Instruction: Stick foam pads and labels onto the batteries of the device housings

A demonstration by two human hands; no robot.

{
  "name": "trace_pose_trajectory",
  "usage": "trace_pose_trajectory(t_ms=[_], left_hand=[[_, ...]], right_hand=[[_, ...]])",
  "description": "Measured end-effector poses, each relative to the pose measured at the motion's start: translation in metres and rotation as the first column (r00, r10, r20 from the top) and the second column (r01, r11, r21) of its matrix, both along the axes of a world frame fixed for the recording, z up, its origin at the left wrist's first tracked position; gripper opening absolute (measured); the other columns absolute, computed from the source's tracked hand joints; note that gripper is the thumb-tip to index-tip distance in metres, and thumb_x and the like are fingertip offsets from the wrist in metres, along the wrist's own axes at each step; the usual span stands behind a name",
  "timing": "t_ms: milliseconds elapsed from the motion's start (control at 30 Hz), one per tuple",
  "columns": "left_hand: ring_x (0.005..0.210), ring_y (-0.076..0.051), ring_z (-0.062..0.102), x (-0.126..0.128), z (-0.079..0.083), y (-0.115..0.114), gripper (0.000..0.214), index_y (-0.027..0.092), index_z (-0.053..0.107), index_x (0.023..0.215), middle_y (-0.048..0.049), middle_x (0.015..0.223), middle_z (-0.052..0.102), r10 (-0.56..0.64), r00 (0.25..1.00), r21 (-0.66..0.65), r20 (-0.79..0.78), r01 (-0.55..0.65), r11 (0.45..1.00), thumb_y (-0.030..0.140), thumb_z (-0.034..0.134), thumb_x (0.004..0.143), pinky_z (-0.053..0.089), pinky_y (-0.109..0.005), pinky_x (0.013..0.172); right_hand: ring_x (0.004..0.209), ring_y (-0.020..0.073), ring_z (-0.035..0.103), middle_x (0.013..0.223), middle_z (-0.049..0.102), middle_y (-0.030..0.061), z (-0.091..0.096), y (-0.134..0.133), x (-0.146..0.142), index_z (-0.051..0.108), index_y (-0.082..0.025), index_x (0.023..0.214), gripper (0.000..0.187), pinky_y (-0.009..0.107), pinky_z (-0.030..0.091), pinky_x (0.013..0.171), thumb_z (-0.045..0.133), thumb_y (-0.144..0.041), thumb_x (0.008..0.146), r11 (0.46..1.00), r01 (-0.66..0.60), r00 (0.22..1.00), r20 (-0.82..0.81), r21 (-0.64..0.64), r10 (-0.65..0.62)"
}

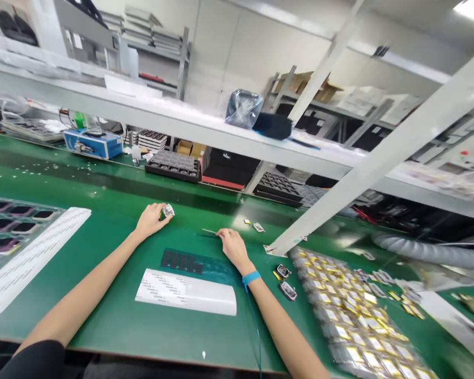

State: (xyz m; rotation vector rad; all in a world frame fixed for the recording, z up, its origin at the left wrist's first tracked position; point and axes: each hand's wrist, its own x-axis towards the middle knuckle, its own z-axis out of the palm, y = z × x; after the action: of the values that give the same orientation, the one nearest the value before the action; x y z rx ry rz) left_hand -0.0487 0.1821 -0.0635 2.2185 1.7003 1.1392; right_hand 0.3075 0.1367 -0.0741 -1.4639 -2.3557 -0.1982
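My left hand (150,221) pinches a small watch-sized device housing (168,211) just above the green table, with a bit of yellow showing beside my fingers. To its right, my right hand (232,245) is closed on a thin, light stick-like tool (209,231) whose tip points left; I cannot make out its exact kind. A blue wrist strap (252,277) with a cord circles my right wrist. Nearer me lie a blue film sheet with black pads (181,261) and a white printed backing sheet (189,292), its right side bare.
At right stands a clear tray (339,310) of yellow-taped parts, beside loose housings (288,290). A slanted white post (363,179) rises from the table. At left are a tray of dark-windowed frames (19,223) and a blue box (92,145). A shelf (174,118) crosses overhead.
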Motion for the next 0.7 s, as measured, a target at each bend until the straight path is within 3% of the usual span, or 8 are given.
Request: trace_pose_trajectory(t_ms=[133, 267, 467, 600, 700], left_hand=[[0.113, -0.025, 0.067, 0.004, 0.004, -0.006, 0.031, 0.017, 0.067, 0.125, -0.0111, 0.128, 0.067, 0.062, 0.971, -0.022, 0.230, -0.058, 0.998, 0.037, 0.068, 0.101, 0.059, -0.048, 0.099], [0.112, -0.025, 0.068, 0.003, 0.007, -0.006, 0.031, 0.017, 0.066, 0.126, -0.0109, 0.128, 0.067, 0.130, 0.850, -0.104, 0.511, -0.089, 0.991, 0.036, 0.069, 0.101, 0.060, -0.046, 0.096], [0.099, -0.022, 0.071, -0.014, 0.025, 0.004, 0.034, 0.014, 0.064, 0.127, -0.0101, 0.119, 0.069, 0.252, 0.462, -0.298, 0.850, 0.028, 0.954, 0.039, 0.066, 0.103, 0.063, -0.040, 0.086], [0.104, -0.023, 0.070, -0.026, 0.033, 0.010, 0.036, 0.015, 0.064, 0.130, -0.0110, 0.124, 0.068, 0.311, 0.222, -0.344, 0.924, 0.129, 0.930, 0.039, 0.066, 0.103, 0.063, -0.042, 0.089], [0.109, -0.025, 0.069, -0.025, 0.033, 0.012, 0.037, 0.015, 0.063, 0.132, -0.0118, 0.129, 0.066, 0.336, 0.101, -0.348, 0.936, 0.139, 0.927, 0.037, 0.067, 0.102, 0.062, -0.045, 0.092]], right_hand=[[0.105, 0.0212, 0.070, 0.122, 0.070, 0.0078, 0.001, 0.000, -0.001, 0.066, -0.017, 0.124, 0.031, 0.044, 0.062, 0.093, 0.067, -0.038, 0.102, 0.997, -0.071, 0.988, -0.134, -0.004, 0.070], [0.103, 0.0201, 0.070, 0.121, 0.070, 0.0075, -0.002, 0.003, 0.003, 0.067, -0.018, 0.123, 0.028, 0.043, 0.061, 0.093, 0.065, -0.039, 0.103, 0.996, -0.083, 0.950, -0.304, -0.018, 0.074], [0.100, 0.0194, 0.071, 0.115, 0.072, 0.0066, -0.010, 0.005, 0.009, 0.068, -0.017, 0.117, 0.028, 0.041, 0.062, 0.091, 0.064, -0.041, 0.104, 0.998, -0.031, 0.774, -0.633, -0.055, -0.011], [0.092, 0.0177, 0.071, 0.110, 0.072, 0.0058, -0.014, 0.013, 0.016, 0.067, -0.017, 0.117, 0.031, 0.038, 0.062, 0.085, 0.063, -0.044, 0.104, 0.996, -0.023, 0.584, -0.810, -0.082, -0.053], [0.081, 0.0147, 0.070, 0.104, 0.072, 0.0043, -0.014, 0.020, 0.025, 0.067, -0.016, 0.115, 0.032, 0.034, 0.062, 0.077, 0.064, -0.045, 0.103, 0.989, -0.058, 0.423, -0.901, -0.133, -0.096]])
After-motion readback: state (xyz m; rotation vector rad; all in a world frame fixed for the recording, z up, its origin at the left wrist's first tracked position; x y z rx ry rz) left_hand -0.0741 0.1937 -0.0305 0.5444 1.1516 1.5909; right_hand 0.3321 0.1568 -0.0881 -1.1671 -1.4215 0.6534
